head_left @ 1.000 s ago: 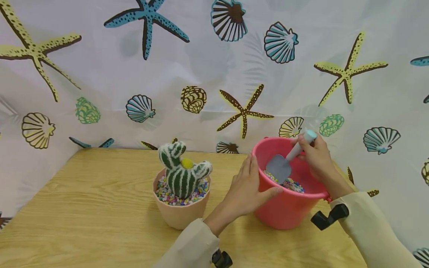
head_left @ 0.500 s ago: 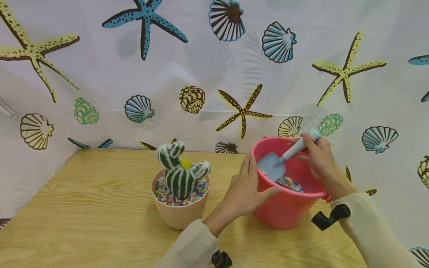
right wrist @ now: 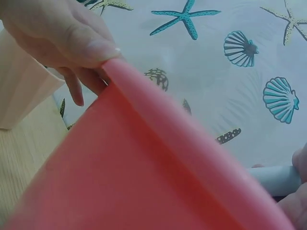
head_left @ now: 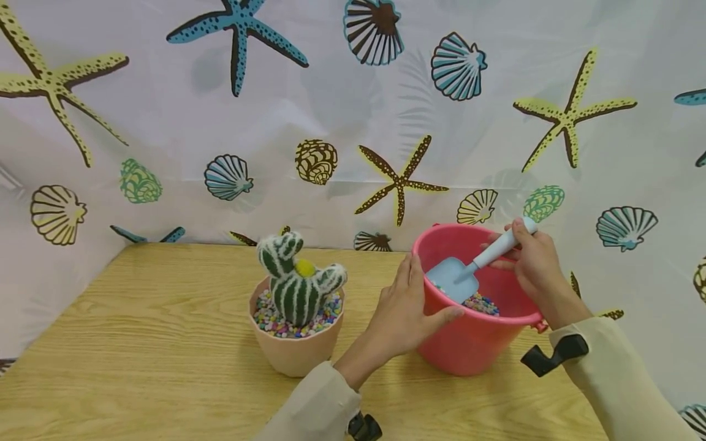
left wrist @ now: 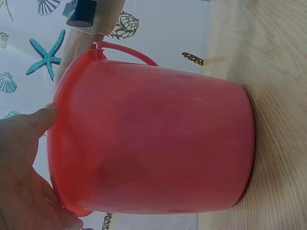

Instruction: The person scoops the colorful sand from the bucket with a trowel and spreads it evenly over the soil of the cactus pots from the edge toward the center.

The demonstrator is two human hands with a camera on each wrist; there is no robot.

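Note:
My left hand (head_left: pixel 399 312) rests against the left near side of a pink bucket (head_left: pixel 463 343), fingers fairly straight along the outside, thumb at the rim. In the left wrist view, the left thumb and fingertips (left wrist: pixel 45 115) touch the rim at two spread spots. Over the bucket's right side, my right hand (head_left: pixel 537 263) grips the handle of a light blue trowel (head_left: pixel 455 278). Its blade is inside the bucket, close to the near left wall, with small multicoloured pebbles (head_left: pixel 482 304) below it. The right wrist view shows only part of the trowel handle (right wrist: pixel 276 179) beyond the rim.
Left of the bucket stands a pale peach pot (head_left: pixel 295 352) holding a green and white knitted cactus (head_left: pixel 298 297) set in coloured pebbles. Both stand on a wooden table (head_left: pixel 138 343). A white curtain (head_left: pixel 331 110) printed with starfish and shells hangs behind.
My right hand has moved to the right with the trowel, whose handle now leans lower to the right. The blade has turned from dark grey to light blue. My left hand stays on the bucket.

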